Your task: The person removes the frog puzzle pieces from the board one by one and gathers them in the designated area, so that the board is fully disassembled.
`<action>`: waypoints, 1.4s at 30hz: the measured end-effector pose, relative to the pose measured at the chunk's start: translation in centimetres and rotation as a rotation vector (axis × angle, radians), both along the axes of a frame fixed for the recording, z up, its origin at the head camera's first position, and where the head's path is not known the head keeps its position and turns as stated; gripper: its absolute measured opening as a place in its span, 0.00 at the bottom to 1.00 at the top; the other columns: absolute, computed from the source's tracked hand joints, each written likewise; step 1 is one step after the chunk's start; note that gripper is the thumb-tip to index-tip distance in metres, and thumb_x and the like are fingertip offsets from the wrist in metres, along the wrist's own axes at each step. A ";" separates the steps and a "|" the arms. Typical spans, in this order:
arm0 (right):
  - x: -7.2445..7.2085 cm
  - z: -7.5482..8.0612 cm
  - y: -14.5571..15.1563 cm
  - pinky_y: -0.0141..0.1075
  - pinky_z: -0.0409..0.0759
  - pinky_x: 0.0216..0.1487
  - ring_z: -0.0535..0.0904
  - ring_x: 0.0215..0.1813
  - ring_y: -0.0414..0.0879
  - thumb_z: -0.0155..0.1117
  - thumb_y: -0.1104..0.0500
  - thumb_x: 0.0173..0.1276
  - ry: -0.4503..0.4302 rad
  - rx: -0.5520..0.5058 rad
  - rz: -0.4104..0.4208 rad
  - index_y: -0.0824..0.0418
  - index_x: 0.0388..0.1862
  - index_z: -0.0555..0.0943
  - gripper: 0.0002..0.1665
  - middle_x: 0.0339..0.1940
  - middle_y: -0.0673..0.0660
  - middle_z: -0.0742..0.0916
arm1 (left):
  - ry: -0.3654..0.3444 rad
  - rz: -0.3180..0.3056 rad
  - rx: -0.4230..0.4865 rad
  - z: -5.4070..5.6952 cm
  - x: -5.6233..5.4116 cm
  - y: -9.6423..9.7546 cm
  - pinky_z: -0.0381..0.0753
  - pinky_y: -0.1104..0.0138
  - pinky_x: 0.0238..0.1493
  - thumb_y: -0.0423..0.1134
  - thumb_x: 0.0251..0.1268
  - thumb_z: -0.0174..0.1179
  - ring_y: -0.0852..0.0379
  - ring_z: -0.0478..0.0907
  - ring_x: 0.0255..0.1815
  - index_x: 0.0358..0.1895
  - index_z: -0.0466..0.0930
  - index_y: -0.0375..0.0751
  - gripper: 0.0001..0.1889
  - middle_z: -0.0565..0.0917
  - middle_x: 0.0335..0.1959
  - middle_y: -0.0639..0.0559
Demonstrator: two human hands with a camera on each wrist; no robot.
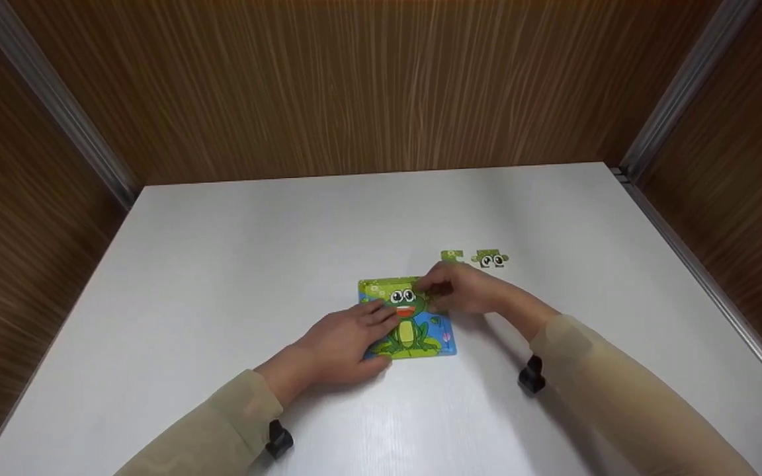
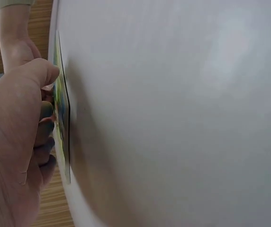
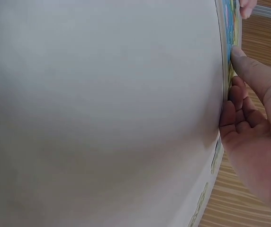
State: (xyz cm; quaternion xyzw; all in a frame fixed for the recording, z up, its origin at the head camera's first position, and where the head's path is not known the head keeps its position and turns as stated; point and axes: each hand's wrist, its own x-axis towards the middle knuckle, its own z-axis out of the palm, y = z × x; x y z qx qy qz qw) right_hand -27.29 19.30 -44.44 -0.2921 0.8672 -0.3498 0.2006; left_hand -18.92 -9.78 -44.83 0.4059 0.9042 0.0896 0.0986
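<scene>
A frog jigsaw puzzle [image 1: 407, 334] in a shallow square tray lies on the white table, its frog face, mouth and body showing. My left hand [image 1: 351, 340] rests flat over its left side, fingers extended across the picture and thumb along the near edge. At the upper right corner is my right hand [image 1: 464, 287], its fingers bent, with thumb and fingertips touching the puzzle. The right wrist view shows the thumb [image 3: 249, 66] on the picture and the other fingers curled at the tray edge. Whether a piece is between them I cannot tell.
Behind the right hand lie two loose puzzle pieces, a green one [image 1: 451, 254] partly covered by that hand and one with frog eyes [image 1: 490, 258]. The white table [image 1: 255, 251] meets a wood-grain panel [image 1: 368, 86] at the back, with similar panels on both sides.
</scene>
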 end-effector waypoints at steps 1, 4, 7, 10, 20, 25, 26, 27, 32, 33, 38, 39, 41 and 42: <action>0.0 0.0 0.0 0.45 0.80 0.60 0.80 0.55 0.50 0.75 0.67 0.69 0.001 0.004 0.002 0.58 0.64 0.87 0.25 0.54 0.54 0.86 | 0.002 -0.003 0.001 0.0 -0.1 0.2 0.65 0.53 0.79 0.61 0.80 0.47 0.48 0.56 0.85 0.86 0.57 0.48 0.38 0.62 0.85 0.53; 0.0 0.0 -0.1 0.46 0.80 0.62 0.79 0.57 0.50 0.75 0.66 0.71 0.002 0.021 0.004 0.57 0.64 0.88 0.23 0.55 0.54 0.85 | 0.000 -0.022 0.006 -0.1 -0.4 0.8 0.63 0.53 0.80 0.62 0.81 0.46 0.49 0.55 0.86 0.86 0.56 0.49 0.38 0.61 0.85 0.54; 0.0 0.0 -0.2 0.49 0.79 0.64 0.79 0.60 0.51 0.74 0.65 0.71 -0.005 0.035 0.005 0.56 0.64 0.88 0.23 0.57 0.54 0.85 | -0.004 -0.040 0.014 -0.2 -0.6 1.3 0.62 0.54 0.81 0.62 0.82 0.45 0.50 0.54 0.86 0.86 0.57 0.48 0.38 0.60 0.85 0.55; 0.0 -0.1 -0.3 0.50 0.79 0.65 0.78 0.61 0.51 0.74 0.65 0.72 -0.001 0.038 0.015 0.56 0.64 0.88 0.23 0.57 0.54 0.85 | -0.012 -0.044 0.026 -0.4 -0.7 1.7 0.62 0.55 0.80 0.62 0.82 0.45 0.49 0.54 0.86 0.85 0.60 0.48 0.37 0.61 0.85 0.54; 0.0 -0.1 -0.3 0.49 0.79 0.63 0.78 0.60 0.50 0.73 0.66 0.72 0.015 0.035 0.023 0.54 0.63 0.88 0.22 0.57 0.53 0.85 | -0.044 -0.032 0.045 -0.8 -0.8 1.7 0.61 0.54 0.81 0.62 0.83 0.43 0.49 0.51 0.87 0.85 0.60 0.49 0.36 0.59 0.85 0.54; 0.0 -0.2 -0.2 0.48 0.78 0.63 0.78 0.60 0.50 0.73 0.66 0.72 0.008 0.017 0.026 0.54 0.62 0.89 0.21 0.57 0.53 0.85 | -0.026 -0.045 0.030 -0.8 -0.8 1.7 0.60 0.55 0.81 0.61 0.84 0.42 0.49 0.52 0.86 0.85 0.60 0.49 0.35 0.59 0.85 0.54; 0.0 -0.1 -0.1 0.48 0.78 0.63 0.78 0.60 0.50 0.73 0.66 0.72 0.008 0.012 0.026 0.54 0.62 0.89 0.21 0.57 0.53 0.85 | -0.024 -0.047 0.032 -0.8 -0.8 1.8 0.60 0.55 0.81 0.60 0.84 0.43 0.49 0.52 0.86 0.85 0.60 0.49 0.34 0.59 0.85 0.54; 0.0 -0.1 -0.1 0.48 0.78 0.63 0.78 0.60 0.51 0.73 0.67 0.72 0.008 0.007 0.029 0.54 0.62 0.89 0.21 0.57 0.53 0.85 | -0.022 -0.049 0.036 -0.8 -0.8 1.8 0.60 0.55 0.81 0.60 0.85 0.43 0.49 0.52 0.86 0.85 0.60 0.49 0.34 0.59 0.85 0.54; 0.2 0.0 0.1 0.48 0.78 0.63 0.78 0.59 0.51 0.72 0.68 0.72 0.006 0.006 0.034 0.55 0.62 0.89 0.21 0.56 0.54 0.85 | -0.024 -0.051 0.055 -0.9 -0.8 1.9 0.61 0.55 0.81 0.59 0.84 0.43 0.49 0.53 0.86 0.85 0.61 0.49 0.34 0.60 0.85 0.53; 0.2 0.0 0.1 0.48 0.78 0.63 0.78 0.59 0.51 0.72 0.68 0.72 0.004 0.003 0.035 0.56 0.62 0.89 0.21 0.56 0.54 0.85 | -0.025 -0.049 0.051 -0.9 -0.8 1.9 0.61 0.55 0.81 0.59 0.84 0.42 0.49 0.52 0.86 0.85 0.61 0.49 0.34 0.60 0.85 0.53; 0.2 0.1 0.1 0.48 0.78 0.63 0.78 0.60 0.52 0.73 0.67 0.71 -0.001 -0.004 0.036 0.56 0.62 0.89 0.22 0.58 0.55 0.85 | -0.030 -0.039 0.020 -0.7 -0.6 2.0 0.59 0.56 0.82 0.60 0.84 0.42 0.50 0.51 0.87 0.85 0.59 0.50 0.34 0.58 0.85 0.54; 0.3 0.1 0.1 0.48 0.78 0.63 0.78 0.61 0.52 0.73 0.67 0.71 0.000 -0.002 0.037 0.56 0.63 0.89 0.22 0.58 0.55 0.85 | -0.033 -0.038 0.015 -0.7 -0.6 2.0 0.59 0.56 0.82 0.60 0.84 0.42 0.50 0.51 0.87 0.85 0.59 0.50 0.34 0.58 0.86 0.55; 0.3 0.0 0.1 0.48 0.78 0.64 0.78 0.61 0.52 0.73 0.67 0.72 0.002 0.003 0.038 0.56 0.63 0.89 0.22 0.59 0.55 0.85 | -0.032 -0.039 0.014 -0.7 -0.6 2.0 0.59 0.56 0.82 0.60 0.84 0.41 0.50 0.51 0.87 0.85 0.59 0.50 0.34 0.58 0.85 0.54; 0.3 0.0 0.1 0.48 0.78 0.64 0.78 0.61 0.52 0.73 0.66 0.72 -0.001 0.004 0.037 0.56 0.63 0.89 0.22 0.59 0.55 0.85 | -0.028 -0.040 0.013 -0.8 -0.6 2.1 0.59 0.56 0.82 0.60 0.84 0.41 0.49 0.51 0.86 0.85 0.59 0.50 0.34 0.58 0.85 0.54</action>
